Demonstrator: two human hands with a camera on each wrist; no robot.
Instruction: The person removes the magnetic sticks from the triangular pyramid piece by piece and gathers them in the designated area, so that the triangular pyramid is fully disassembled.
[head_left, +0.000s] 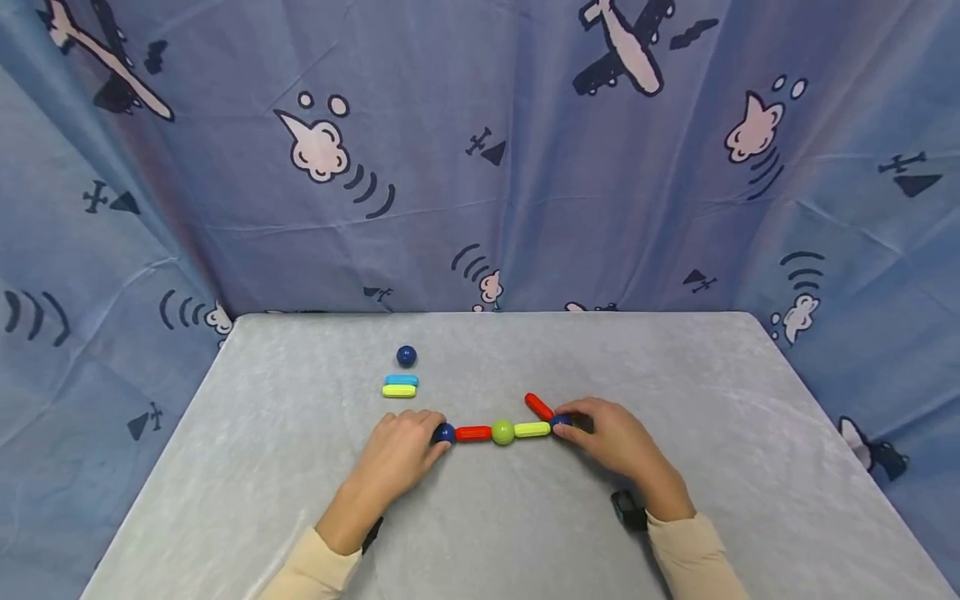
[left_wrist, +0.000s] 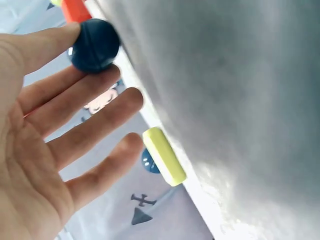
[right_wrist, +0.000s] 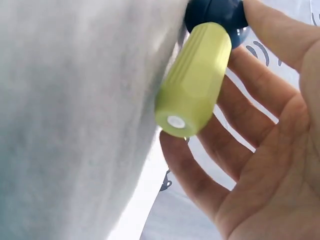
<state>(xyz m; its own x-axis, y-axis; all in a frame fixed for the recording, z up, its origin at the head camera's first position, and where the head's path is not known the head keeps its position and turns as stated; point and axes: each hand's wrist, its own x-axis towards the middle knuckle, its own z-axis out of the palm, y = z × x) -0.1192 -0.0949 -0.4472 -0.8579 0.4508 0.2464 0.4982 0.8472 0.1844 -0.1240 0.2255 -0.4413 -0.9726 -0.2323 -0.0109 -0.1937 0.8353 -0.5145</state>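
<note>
A row of balls and rods lies across the table between both hands. My left hand point(head_left: 401, 454) pinches the dark blue ball point(left_wrist: 95, 46) at its left end between thumb and fingers. From there run a red rod point(head_left: 473, 433), a green ball point(head_left: 503, 432) and a yellow-green rod point(head_left: 532, 429). At the right end, my right hand point(head_left: 618, 437) pinches another dark blue ball point(head_left: 559, 422). A second red rod point(head_left: 538, 407) slants away from that ball, up and left. In the right wrist view, a yellow-green rod point(right_wrist: 195, 80) at this ball points its pale-centred end toward the camera.
Behind the left hand lie a light blue rod point(head_left: 402, 380) and a yellow-green rod point(head_left: 399, 391), side by side. Farther back is a loose dark blue ball point(head_left: 407, 357). A patterned blue curtain point(head_left: 420, 267) hangs behind the grey-white table point(head_left: 675, 367).
</note>
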